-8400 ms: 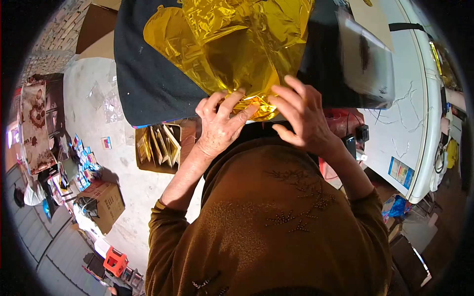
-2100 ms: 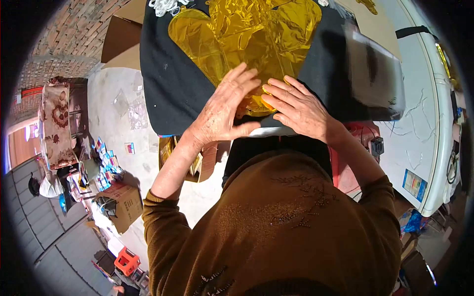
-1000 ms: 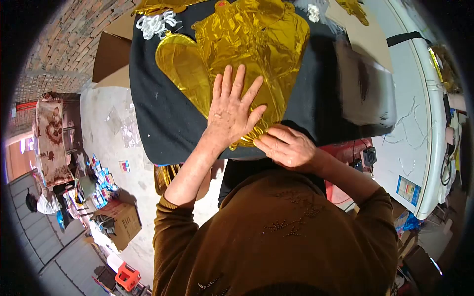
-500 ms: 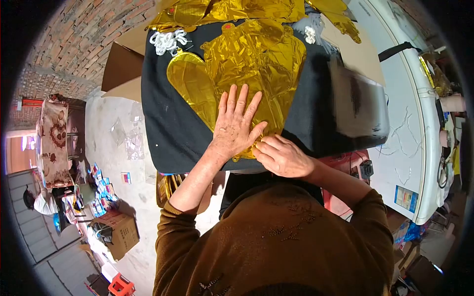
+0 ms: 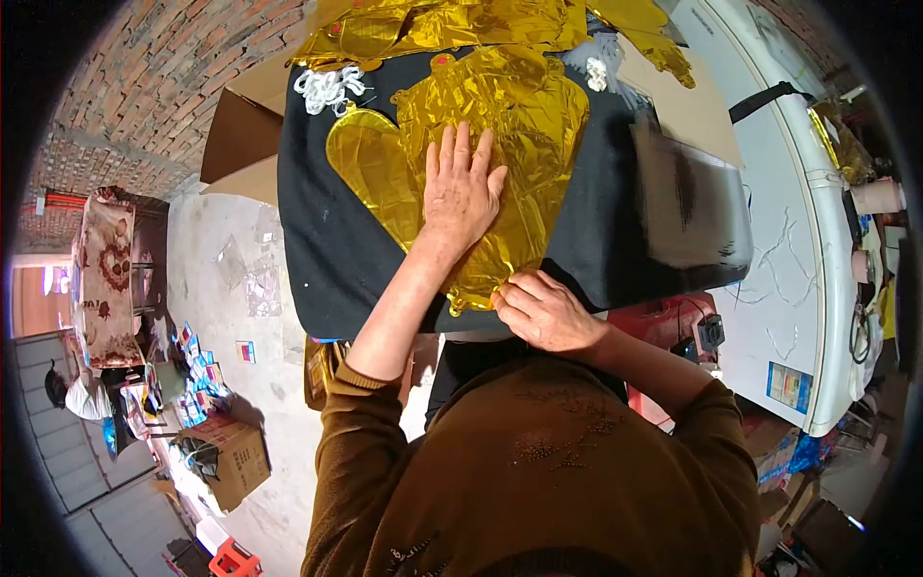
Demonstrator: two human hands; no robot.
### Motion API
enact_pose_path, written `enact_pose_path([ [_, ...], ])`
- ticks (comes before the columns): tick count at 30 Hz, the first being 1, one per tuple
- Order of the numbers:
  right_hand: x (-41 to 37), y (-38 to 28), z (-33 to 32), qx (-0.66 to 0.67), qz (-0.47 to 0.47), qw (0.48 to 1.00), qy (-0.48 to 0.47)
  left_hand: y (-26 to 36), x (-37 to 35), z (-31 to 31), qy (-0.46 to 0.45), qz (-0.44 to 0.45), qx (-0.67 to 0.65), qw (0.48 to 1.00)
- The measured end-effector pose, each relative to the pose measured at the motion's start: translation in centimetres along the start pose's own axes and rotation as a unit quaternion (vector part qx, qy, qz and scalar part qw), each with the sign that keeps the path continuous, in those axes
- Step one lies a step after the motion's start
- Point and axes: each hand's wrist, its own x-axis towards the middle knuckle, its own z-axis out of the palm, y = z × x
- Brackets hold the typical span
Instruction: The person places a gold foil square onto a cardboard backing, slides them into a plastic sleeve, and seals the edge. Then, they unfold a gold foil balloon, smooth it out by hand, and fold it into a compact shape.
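A flat gold foil balloon [image 5: 529, 125] lies on the black cloth [image 5: 317, 240], crinkled in its upper part. My left hand [image 5: 461, 197] rests flat on the middle of it, fingers stretched out. At the near edge, my right hand [image 5: 548, 313] is closed in a pinch on the foil's lower right corner. A rounded gold lobe [image 5: 363, 154] sticks out to the left of my left hand. The fingertips of my right hand are partly hidden.
More gold foil [image 5: 461, 24] lies across the far edge. White string [image 5: 329, 88] is bundled at the far left, with a smaller white bundle [image 5: 597, 73] at the right. A clear plastic bag [image 5: 692, 202] lies right. An open cardboard box [image 5: 240, 144] stands beyond the left edge.
My left hand has slid away from me over the foil, leaving its lower part uncovered. My right hand stays at the near corner, still pinching.
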Motion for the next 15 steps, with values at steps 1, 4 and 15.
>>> enact_pose_path([
  [1, -0.1, 0.0, 0.1, 0.004, 0.002, 1.000, -0.003, -0.2, -0.3, 0.7, -0.003, -0.003, 0.013, 1.000],
  [4, -0.5, -0.3, 0.3, 0.015, 0.016, 1.000, -0.002, 0.1, -0.7, 0.9, -0.026, -0.018, 0.037, 0.999],
  [15, 3.9, 8.5, -4.5, -0.052, 0.102, 0.985, 0.128, 0.2, -0.6, 0.6, -0.050, -0.021, 0.039, 0.998],
])
